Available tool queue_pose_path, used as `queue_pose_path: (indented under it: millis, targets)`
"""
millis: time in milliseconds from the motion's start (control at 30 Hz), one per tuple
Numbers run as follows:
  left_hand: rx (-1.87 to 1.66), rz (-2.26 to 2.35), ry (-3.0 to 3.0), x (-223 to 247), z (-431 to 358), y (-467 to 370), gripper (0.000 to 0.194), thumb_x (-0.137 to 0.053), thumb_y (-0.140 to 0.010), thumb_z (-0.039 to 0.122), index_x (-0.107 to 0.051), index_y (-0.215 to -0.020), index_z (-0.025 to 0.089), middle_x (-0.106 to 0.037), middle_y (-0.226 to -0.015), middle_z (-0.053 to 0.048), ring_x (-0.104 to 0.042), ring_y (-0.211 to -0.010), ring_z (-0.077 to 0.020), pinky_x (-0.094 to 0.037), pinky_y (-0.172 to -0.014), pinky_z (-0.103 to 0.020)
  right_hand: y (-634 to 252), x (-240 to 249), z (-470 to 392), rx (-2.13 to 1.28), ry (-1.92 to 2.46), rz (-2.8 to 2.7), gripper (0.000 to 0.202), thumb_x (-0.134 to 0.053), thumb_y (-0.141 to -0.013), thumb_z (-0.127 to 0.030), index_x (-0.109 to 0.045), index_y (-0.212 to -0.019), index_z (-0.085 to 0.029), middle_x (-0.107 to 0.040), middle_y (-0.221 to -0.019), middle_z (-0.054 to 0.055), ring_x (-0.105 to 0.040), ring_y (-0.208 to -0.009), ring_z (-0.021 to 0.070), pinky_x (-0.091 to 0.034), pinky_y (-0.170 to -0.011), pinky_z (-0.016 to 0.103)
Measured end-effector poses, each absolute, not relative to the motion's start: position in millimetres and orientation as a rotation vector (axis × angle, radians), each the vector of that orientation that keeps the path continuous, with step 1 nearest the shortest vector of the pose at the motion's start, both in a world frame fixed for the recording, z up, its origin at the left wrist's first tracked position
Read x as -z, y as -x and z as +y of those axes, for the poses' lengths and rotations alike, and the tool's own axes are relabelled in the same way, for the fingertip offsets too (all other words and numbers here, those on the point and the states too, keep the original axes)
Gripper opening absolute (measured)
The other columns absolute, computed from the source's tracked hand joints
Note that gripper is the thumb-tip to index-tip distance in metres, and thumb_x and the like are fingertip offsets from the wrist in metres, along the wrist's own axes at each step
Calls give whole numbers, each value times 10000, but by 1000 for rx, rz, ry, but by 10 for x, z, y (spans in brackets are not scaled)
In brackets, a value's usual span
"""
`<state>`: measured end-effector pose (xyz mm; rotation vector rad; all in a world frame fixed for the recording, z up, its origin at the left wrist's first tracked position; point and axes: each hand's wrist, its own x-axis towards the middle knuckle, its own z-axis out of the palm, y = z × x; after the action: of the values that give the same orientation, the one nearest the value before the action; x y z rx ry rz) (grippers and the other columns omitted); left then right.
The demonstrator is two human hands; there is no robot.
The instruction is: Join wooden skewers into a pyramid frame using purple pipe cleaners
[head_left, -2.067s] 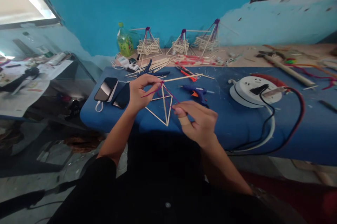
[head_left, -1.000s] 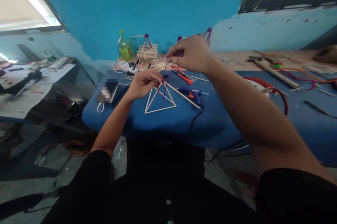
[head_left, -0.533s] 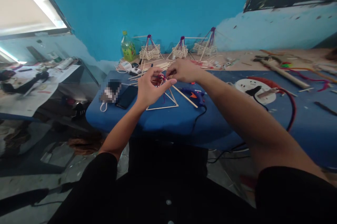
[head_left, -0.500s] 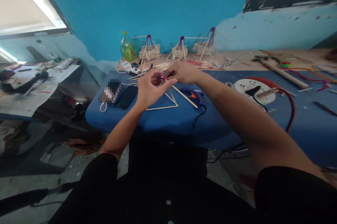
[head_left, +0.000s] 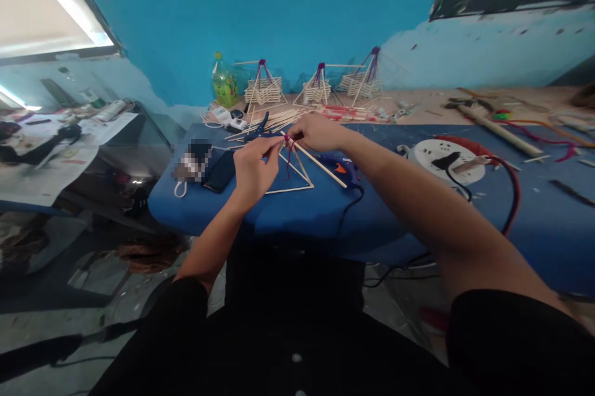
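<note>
Blue covers the table [head_left: 381,228] under the stick frame [head_left: 289,189], whose base appears to rest on it. Behind the frame stand three stick models [head_left: 263,91], each with a wrapped purple top and stacked sticks. Beside these, the frame looks early on: its visible sides meet, yet no stack shows and its wrapping is thinner; its far left corner is hidden. Left of the frame's tip, the left hand [head_left: 257,170] pinches that tip between thumb and forefinger. Right of the tip, the right hand [head_left: 323,132] curls its fingers close in; what they grip cannot be told. Right of the frame lies a glue gun [head_left: 344,170]. Purple string [head_left: 288,163] is knotted at the tip, one end hanging loose, so fastening seems unfinished. Compared with half a second ago, the left thumb and fingers are pressed together rather than spread; compared with a second ago, the right hand is down at the tip rather than raised above it.
</note>
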<state>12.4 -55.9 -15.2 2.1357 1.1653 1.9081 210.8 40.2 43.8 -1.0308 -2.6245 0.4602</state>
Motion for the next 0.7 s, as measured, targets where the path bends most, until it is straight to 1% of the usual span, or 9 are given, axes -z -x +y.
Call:
queue_pose_path:
  millis: [133,233,333,400,533,600,700]
  targets:
    - [-1903,1224,-2219,182,-615,-124,225,-689,-1045,195,-869,-1166,253,-833,-958,-56,-750,-821,-188,-616,-826,-335,-2150,-462,424,-499,1059,-2588,228,-680,-772,-198,-883,-874,-227,-818,-785,15,-687,-720,189,-493,-729,318]
    - [-1919,1220,-2255,230,-619,-146,246,-663,-1047,175,-870,-1153,252,-807,-929,-52,-742,-837,-190,-603,-799,-327,-2174,-505,495,-493,1086,-2577,204,-705,-793,-207,-888,-878,-233,-811,-770,13,-706,-745,197,-512,-758,330]
    - [-1954,1196,-2262,278,-611,-170,277,-629,-1056,157,-866,-1161,253,-780,-906,-44,-734,-841,-180,-603,-788,-313,-2114,-590,613,-494,1134,-2595,211,-719,-819,-211,-905,-920,-227,-825,-797,29,-730,-772,212,-524,-772,349]
    - [-1982,1167,-2238,307,-602,-181,296,-604,-1063,137,-860,-1163,248,-777,-922,-45,-735,-854,-173,-610,-802,-308,-2000,-680,686,-476,1170,-2647,201,-736,-815,-174,-907,-909,-221,-834,-812,33,-732,-773,212,-522,-779,354]
    - [-2001,1085,-2187,367,-561,-173,324,-554,-1078,106,-845,-1149,228,-789,-1010,-57,-749,-926,-165,-620,-840,-305,-1634,-930,717,-414,1229,-2709,218,-775,-747,0,-867,-773,-196,-792,-740,6,-707,-753,176,-502,-826,338]
    - [-2000,1056,-2205,396,-531,-157,326,-543,-1088,106,-840,-1149,226,-786,-1045,-56,-751,-946,-155,-619,-841,-292,-1450,-1069,661,-312,1191,-2805,238,-766,-753,37,-845,-751,-187,-777,-730,1,-691,-761,172,-494,-843,342]
    - [-1995,1090,-2261,438,-496,-135,348,-515,-1107,114,-836,-1165,236,-767,-1074,-53,-745,-970,-142,-618,-846,-274,-1259,-1262,517,-61,1008,-3061,254,-714,-769,53,-832,-781,-172,-759,-730,17,-641,-737,188,-483,-807,371]
